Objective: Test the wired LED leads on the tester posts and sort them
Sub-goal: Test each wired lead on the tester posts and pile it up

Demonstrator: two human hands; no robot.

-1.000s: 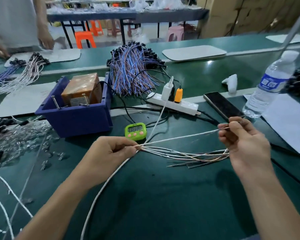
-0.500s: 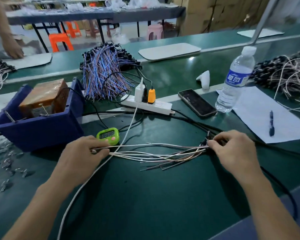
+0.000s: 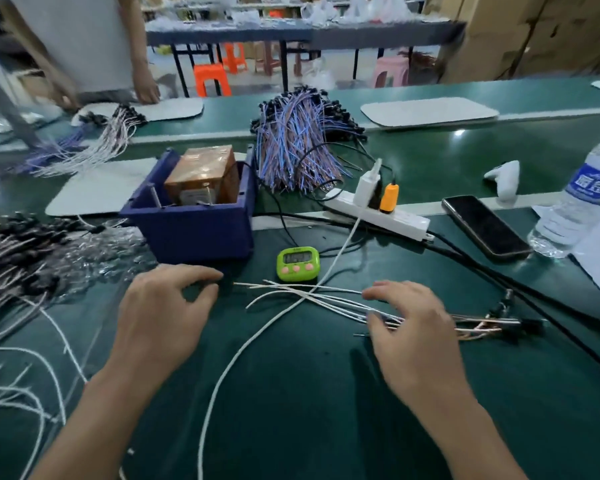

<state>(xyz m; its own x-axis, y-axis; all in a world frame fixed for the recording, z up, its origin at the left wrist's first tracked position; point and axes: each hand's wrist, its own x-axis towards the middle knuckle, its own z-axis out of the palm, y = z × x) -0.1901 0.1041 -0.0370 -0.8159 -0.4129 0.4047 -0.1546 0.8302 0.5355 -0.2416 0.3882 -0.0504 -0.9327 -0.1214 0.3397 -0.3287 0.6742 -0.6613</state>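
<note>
A small bundle of white and copper LED leads [image 3: 329,299] lies on the green mat, bare ends splayed left and black LED heads [image 3: 520,327] at the right. My right hand [image 3: 416,330] lies over the middle of the bundle with fingers spread and thumb beside the wires. My left hand [image 3: 163,313] hovers left of the wire ends, fingers loosely curled, holding nothing. The tester, a blue box [image 3: 194,230] with a brown transformer and metal posts [image 3: 153,195], stands just beyond my left hand.
A green timer [image 3: 298,263], a power strip [image 3: 378,213], a phone [image 3: 485,225] and a water bottle [image 3: 582,199] stand behind the leads. A white cable [image 3: 257,341] crosses the mat. Lead piles lie at left [image 3: 11,265] and behind [image 3: 298,147]. Another person [image 3: 84,46] works opposite.
My left hand has let go of the wire ends and drawn back left. My right hand slid left along the bundle, leaving the LED heads on the mat to its right.
</note>
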